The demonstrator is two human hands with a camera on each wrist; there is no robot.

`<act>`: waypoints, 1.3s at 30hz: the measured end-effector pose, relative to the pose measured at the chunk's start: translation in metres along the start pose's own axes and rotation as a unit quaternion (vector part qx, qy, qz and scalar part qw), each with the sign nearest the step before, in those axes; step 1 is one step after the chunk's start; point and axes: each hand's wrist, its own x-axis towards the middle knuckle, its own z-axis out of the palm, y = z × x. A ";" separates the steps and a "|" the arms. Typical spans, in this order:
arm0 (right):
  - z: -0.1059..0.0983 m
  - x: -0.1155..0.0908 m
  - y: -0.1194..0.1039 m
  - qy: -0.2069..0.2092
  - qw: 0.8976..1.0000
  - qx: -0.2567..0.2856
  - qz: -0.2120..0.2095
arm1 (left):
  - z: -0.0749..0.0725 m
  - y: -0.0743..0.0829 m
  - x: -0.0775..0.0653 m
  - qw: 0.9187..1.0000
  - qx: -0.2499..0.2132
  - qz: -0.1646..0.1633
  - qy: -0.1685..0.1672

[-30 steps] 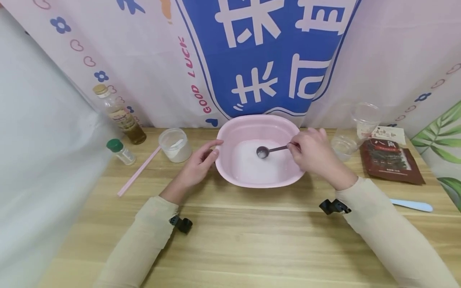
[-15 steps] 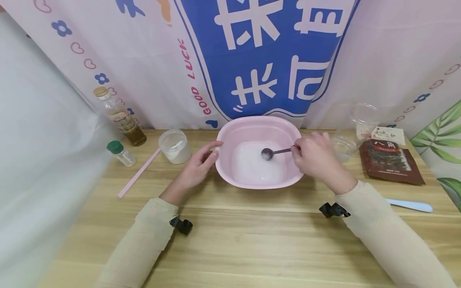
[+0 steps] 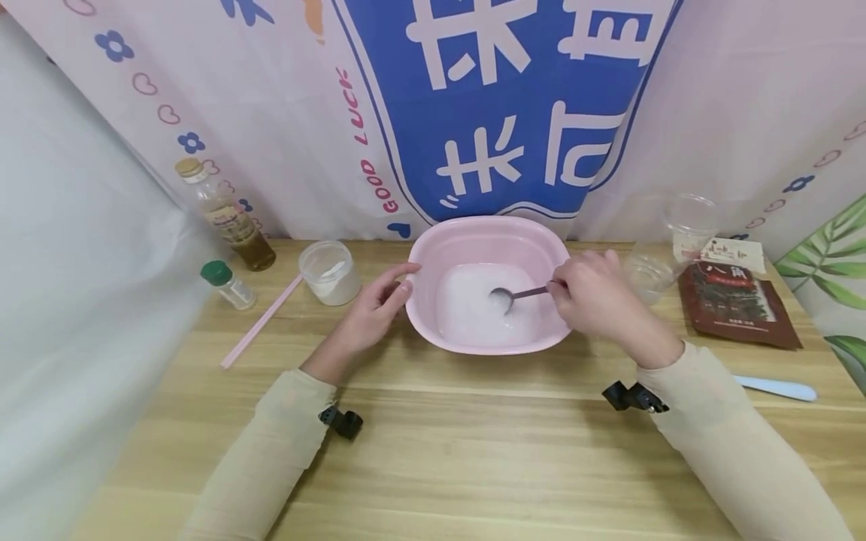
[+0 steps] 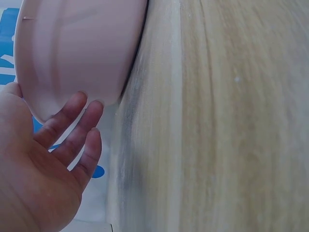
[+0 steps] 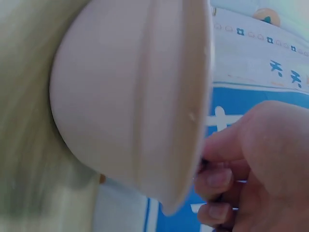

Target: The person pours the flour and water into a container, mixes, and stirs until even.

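A pink plastic basin (image 3: 449, 240) stands on the wooden table, with whitish, wet-looking contents across its bottom. My right hand (image 3: 591, 293) grips the handle of a small dark spoon (image 3: 531, 292) at the basin's right rim. The spoon's bowl dips into the white contents near the middle. At the left rim, my left hand (image 3: 368, 308) touches the basin with loosely straight fingers (image 4: 72, 111). In the right wrist view, curled fingers (image 5: 217, 179) show past the rim; the basin wall hides most of the spoon there.
On the left stand an oil bottle (image 3: 233, 225), a green-capped shaker (image 3: 228, 285), pink chopsticks (image 3: 260, 323) and a clear tub of white powder (image 3: 331, 274). On the right are clear plastic cups (image 3: 646, 278), a brown packet (image 3: 737, 304) and a light-blue handle (image 3: 778, 388).
The spoon's bowl has shifted a little to the right and towards me through the white contents, my right hand moving slightly with it. My left hand has stayed at the rim.
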 end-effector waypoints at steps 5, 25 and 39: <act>0.011 0.005 -0.007 0.007 1.000 0.013 -0.006 | -0.001 -0.001 0.000 1.000 -0.006 -0.002 -0.007; -0.012 -0.011 0.007 0.010 0.998 0.056 -0.001 | -0.001 0.001 0.000 1.000 -0.003 -0.004 0.000; 0.018 0.000 -0.013 0.016 0.998 0.037 -0.043 | 0.000 0.000 0.001 1.000 -0.006 0.003 0.003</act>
